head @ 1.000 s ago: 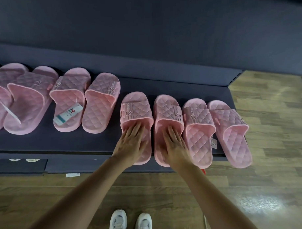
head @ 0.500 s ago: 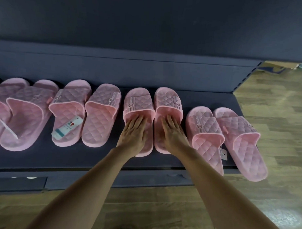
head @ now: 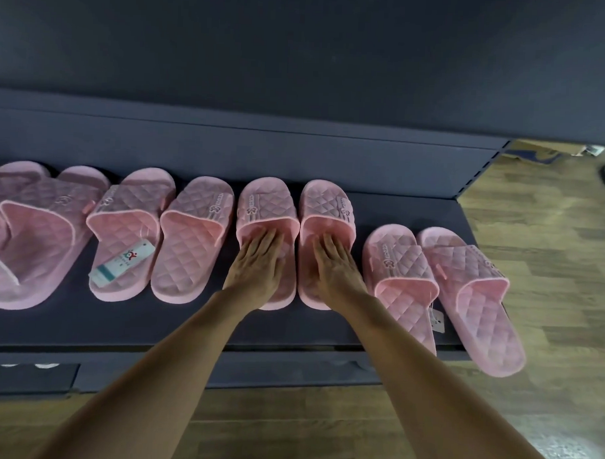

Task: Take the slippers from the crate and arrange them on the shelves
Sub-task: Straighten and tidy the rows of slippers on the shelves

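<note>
Dark shelf [head: 68, 324] carries row of pink quilted slippers, toes toward back. Rightmost slipper [head: 477, 304] heel overhangs front edge. Middle pair side by side: left hand [head: 255, 263] flat, fingers straight, on left slipper [head: 261, 202] insole; right hand [head: 337, 270] likewise on right slipper [head: 326, 204]. Tag [head: 121, 264] on slipper further left.

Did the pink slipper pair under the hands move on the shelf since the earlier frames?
Yes. The pair of pink quilted slippers under the left hand and right hand slid rearward, away from the front edge of the dark shelf.
</note>
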`<act>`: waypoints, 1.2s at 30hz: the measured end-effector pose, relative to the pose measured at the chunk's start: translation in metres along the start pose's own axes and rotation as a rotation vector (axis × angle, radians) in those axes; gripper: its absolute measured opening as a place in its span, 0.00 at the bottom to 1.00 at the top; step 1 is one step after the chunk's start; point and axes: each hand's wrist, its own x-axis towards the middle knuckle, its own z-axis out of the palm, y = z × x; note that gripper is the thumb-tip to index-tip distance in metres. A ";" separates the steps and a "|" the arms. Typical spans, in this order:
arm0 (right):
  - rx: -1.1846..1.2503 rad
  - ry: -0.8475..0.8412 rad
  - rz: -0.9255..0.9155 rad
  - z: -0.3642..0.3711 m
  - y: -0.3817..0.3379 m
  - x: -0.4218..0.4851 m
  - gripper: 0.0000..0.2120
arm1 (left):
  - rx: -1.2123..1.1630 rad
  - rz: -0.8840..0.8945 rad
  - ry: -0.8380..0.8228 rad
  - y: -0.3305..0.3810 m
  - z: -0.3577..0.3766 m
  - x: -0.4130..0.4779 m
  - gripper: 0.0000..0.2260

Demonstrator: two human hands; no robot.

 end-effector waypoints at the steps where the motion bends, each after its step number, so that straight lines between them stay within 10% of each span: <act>1: 0.001 -0.008 0.008 -0.003 -0.001 0.001 0.29 | 0.013 0.002 -0.034 0.001 -0.004 0.001 0.24; 29: 0.050 0.524 -0.022 -0.141 0.038 -0.250 0.22 | 0.000 0.298 0.125 0.166 -0.150 -0.152 0.25; 36: 0.089 0.401 -0.036 -0.154 0.117 -0.268 0.26 | 0.005 0.239 0.174 0.241 -0.129 -0.139 0.24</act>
